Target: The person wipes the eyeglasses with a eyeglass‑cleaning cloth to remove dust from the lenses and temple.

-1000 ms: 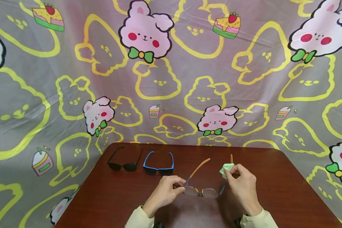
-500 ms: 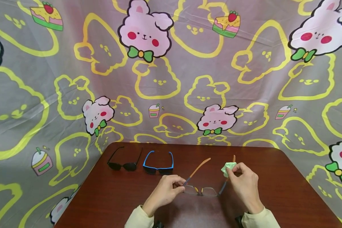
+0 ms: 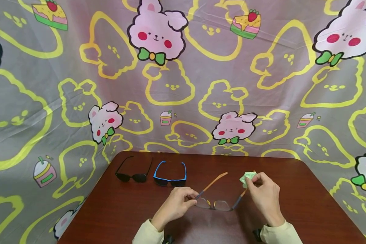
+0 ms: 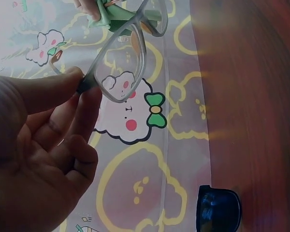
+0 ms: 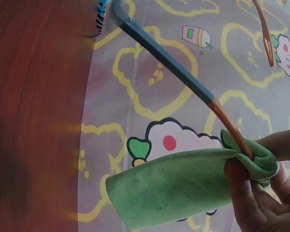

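A pair of clear-lensed eyeglasses (image 3: 222, 205) with grey and orange temples is held up over the table. My left hand (image 3: 177, 205) pinches it between thumb and fingers at the hinge of the left temple, as the left wrist view shows close up (image 4: 53, 130). A light green cloth (image 3: 246, 179) is folded around the orange end of the other temple (image 5: 169, 60). My right hand (image 3: 264, 196) pinches that cloth (image 5: 171, 188) with thumb and fingers, and the temple's tip is hidden inside the fold. Both temples are unfolded and point away from me.
Black sunglasses (image 3: 131, 177) and blue-framed sunglasses (image 3: 170, 180) stand side by side at the back left of the brown wooden table (image 3: 305, 203). A patterned curtain (image 3: 189, 84) hangs behind the table and along its sides.
My right hand has slid the cloth outward and away from me along the right temple toward its tip, baring more of the temple. My left hand keeps its pinch nearly in place.
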Available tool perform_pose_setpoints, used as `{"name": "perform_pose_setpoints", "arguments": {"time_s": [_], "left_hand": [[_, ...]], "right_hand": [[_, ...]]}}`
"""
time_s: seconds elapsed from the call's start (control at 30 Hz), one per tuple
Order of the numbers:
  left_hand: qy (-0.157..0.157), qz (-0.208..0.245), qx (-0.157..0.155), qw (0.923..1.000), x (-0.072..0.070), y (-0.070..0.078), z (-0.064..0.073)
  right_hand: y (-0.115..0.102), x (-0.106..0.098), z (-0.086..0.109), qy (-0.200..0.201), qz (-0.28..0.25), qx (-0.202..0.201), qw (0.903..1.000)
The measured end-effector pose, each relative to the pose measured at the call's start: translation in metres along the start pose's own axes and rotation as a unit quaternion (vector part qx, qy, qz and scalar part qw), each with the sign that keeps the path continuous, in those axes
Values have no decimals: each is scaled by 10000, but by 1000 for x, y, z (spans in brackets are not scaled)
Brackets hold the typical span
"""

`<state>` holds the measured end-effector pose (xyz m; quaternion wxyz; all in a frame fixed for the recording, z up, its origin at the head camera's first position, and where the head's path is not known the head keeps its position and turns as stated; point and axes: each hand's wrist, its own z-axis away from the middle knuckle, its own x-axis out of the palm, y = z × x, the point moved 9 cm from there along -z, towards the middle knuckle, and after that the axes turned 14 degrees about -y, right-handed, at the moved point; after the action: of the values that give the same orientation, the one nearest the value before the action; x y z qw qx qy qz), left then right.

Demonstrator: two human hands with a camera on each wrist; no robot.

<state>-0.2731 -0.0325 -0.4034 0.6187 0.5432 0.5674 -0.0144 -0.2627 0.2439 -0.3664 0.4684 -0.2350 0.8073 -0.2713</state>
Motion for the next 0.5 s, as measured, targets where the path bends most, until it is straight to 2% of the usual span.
{"name": "perform_pose_setpoints", "arguments": {"time_s": [0.33, 0.5], "left_hand": [[9, -140, 179, 9997, -6, 4, 1], [11, -197, 171, 9997, -7, 2, 2]], "right_hand": [[3, -4, -4, 12, 10, 109, 9999], [5, -7, -5, 69, 15, 135, 9999]]}}
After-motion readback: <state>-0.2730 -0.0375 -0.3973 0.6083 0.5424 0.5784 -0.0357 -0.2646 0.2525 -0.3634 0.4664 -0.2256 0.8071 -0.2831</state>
